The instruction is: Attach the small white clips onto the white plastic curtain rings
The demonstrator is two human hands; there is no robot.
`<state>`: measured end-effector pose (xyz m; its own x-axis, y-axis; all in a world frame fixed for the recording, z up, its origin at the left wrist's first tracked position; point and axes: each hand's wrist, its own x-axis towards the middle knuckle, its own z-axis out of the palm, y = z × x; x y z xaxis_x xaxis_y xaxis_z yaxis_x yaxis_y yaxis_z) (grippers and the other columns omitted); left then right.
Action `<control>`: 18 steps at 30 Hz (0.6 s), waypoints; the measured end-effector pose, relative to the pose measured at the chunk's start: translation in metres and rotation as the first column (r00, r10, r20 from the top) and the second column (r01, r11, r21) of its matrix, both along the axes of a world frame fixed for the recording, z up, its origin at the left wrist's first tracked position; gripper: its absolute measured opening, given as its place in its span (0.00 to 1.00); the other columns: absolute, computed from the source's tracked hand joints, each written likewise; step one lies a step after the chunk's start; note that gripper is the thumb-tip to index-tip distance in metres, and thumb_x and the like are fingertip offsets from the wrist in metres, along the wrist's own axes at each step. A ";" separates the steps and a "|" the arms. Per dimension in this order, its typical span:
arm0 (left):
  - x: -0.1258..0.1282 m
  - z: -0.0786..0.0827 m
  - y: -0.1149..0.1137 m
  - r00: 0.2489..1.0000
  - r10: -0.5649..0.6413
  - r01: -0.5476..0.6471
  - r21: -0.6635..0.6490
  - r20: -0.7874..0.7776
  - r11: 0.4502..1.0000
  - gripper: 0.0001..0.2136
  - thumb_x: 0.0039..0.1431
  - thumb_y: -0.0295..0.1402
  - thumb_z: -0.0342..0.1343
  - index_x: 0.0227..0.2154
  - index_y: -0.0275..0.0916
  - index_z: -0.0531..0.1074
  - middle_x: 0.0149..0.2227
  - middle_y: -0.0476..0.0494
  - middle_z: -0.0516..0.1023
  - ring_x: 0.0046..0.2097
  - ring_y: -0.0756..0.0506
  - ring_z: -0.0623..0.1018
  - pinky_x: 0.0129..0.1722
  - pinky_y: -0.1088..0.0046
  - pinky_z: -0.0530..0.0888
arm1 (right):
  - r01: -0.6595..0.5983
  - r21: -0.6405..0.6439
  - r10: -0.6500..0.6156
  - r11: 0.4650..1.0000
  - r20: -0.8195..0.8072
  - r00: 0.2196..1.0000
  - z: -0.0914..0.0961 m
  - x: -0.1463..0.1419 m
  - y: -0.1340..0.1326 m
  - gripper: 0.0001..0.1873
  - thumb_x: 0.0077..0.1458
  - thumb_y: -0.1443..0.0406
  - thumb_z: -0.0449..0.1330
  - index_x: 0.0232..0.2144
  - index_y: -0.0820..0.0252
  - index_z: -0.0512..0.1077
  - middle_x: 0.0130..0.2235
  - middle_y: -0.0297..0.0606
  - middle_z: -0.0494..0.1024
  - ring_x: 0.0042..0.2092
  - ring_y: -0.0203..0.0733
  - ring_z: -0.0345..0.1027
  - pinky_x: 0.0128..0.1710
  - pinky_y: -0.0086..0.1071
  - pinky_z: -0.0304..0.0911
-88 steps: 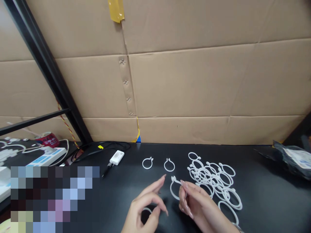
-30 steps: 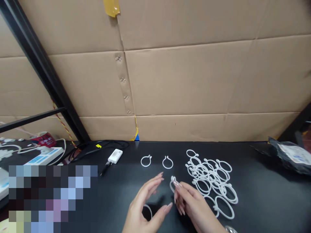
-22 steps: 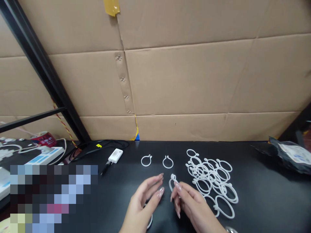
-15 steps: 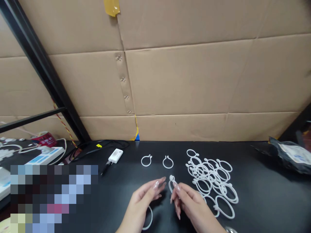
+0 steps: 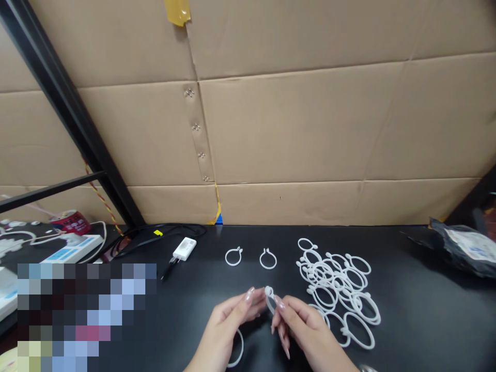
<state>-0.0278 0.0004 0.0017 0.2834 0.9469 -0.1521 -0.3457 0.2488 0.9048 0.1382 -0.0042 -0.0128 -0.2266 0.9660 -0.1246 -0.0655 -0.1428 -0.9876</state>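
Note:
Between thumb and fingers my right hand (image 5: 300, 323) pinches a white plastic ring (image 5: 270, 301), held upright with its knobbed end at the top. My left hand (image 5: 236, 312) is just left of that ring, fingers stretched out and thumb over them. Its fingertips reach the ring's knobbed end; whether they touch it I cannot tell. Two more white rings, a left one (image 5: 233, 257) and a right one (image 5: 268, 260), lie apart beyond my hands. Another ring (image 5: 241, 351) is partly hidden under my left wrist. A pile of similar rings (image 5: 337, 281) lies to the right.
A white charger plug (image 5: 185, 249) lies at the back left near black cables (image 5: 155, 230). A power strip (image 5: 72, 249) and a red can (image 5: 73, 223) are further left. On the right is a black plastic package (image 5: 465, 248). Cardboard (image 5: 310, 129) stands behind the black table (image 5: 418, 299).
The ring in my right hand has moved slightly left and down, to my left fingertips. My left fingers have come closer together. The other rings have not moved.

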 end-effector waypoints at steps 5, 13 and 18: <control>0.002 0.000 -0.001 0.999 -0.027 0.026 0.010 0.036 1.000 0.20 0.51 0.46 0.62 0.40 0.34 0.79 0.47 0.36 0.79 0.52 0.37 0.75 0.58 0.62 0.65 | -0.020 -0.004 0.020 1.000 0.021 1.000 0.002 -0.002 -0.002 0.28 0.47 0.41 0.56 0.20 0.61 0.67 0.19 0.30 0.65 0.19 0.32 0.57 0.21 0.28 0.53; 0.003 -0.001 0.000 0.999 -0.022 0.021 0.024 0.032 0.999 0.19 0.51 0.45 0.62 0.39 0.35 0.80 0.46 0.37 0.79 0.52 0.37 0.75 0.58 0.62 0.66 | -0.024 0.001 0.024 1.000 0.009 1.000 0.000 -0.002 -0.003 0.27 0.48 0.43 0.57 0.20 0.62 0.68 0.19 0.31 0.66 0.19 0.31 0.58 0.21 0.27 0.54; 0.003 -0.002 -0.001 0.999 -0.030 0.029 0.032 0.039 0.999 0.18 0.51 0.45 0.62 0.39 0.36 0.80 0.47 0.38 0.79 0.53 0.37 0.74 0.58 0.63 0.66 | -0.025 -0.097 0.005 0.995 -0.200 0.980 -0.002 -0.002 0.000 0.25 0.50 0.46 0.59 0.20 0.63 0.68 0.18 0.30 0.65 0.18 0.30 0.56 0.19 0.25 0.52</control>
<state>-0.0249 -0.0005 0.0000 0.3164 0.9421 -0.1108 -0.3745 0.2313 0.8979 0.1365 -0.0045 -0.0150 -0.2706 0.9476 -0.1695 -0.2569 -0.2408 -0.9359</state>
